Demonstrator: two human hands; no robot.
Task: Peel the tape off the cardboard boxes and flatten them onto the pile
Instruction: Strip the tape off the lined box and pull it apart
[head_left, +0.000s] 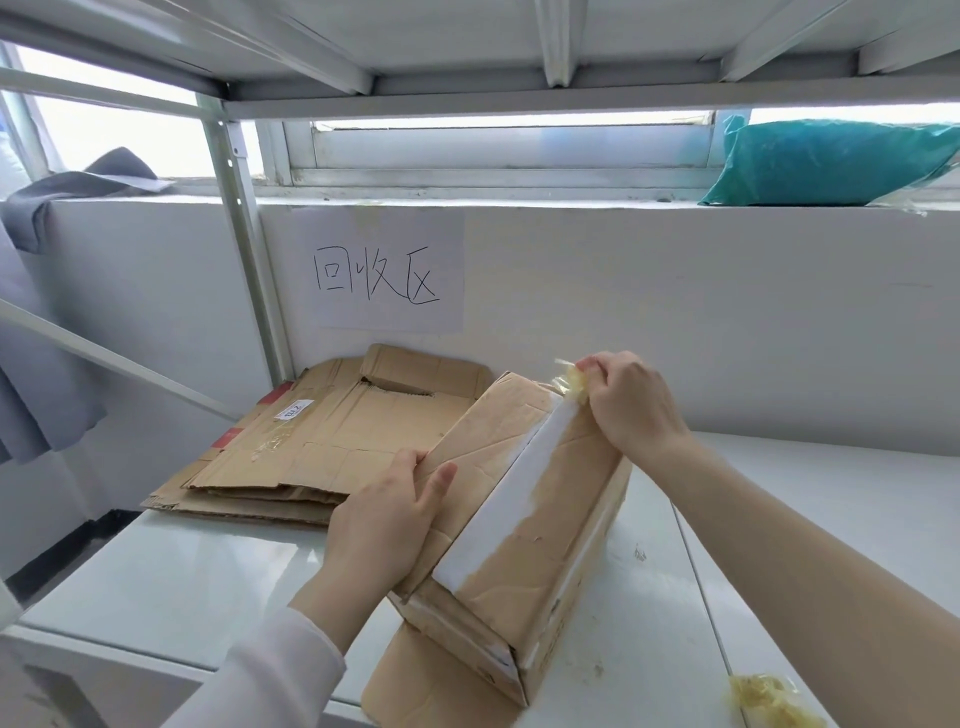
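A worn brown cardboard box (550, 514) stands on the white shelf, tilted, with a pale bare strip (514, 499) running along its top seam. At the box's far end my right hand (631, 402) pinches a bunch of yellowish clear tape (571, 382) that is lifted off the edge. My left hand (387, 512) grips the box's left side, thumb lying on top. To the left, against the wall, lies the pile of flattened cardboard (311, 441).
A crumpled wad of peeled tape (774, 701) lies at the shelf's front right. A paper sign (376, 275) hangs on the wall behind. A teal bag (831, 161) sits on the window ledge, grey cloth (67, 192) at far left. A shelf post (249, 249) stands beside the pile.
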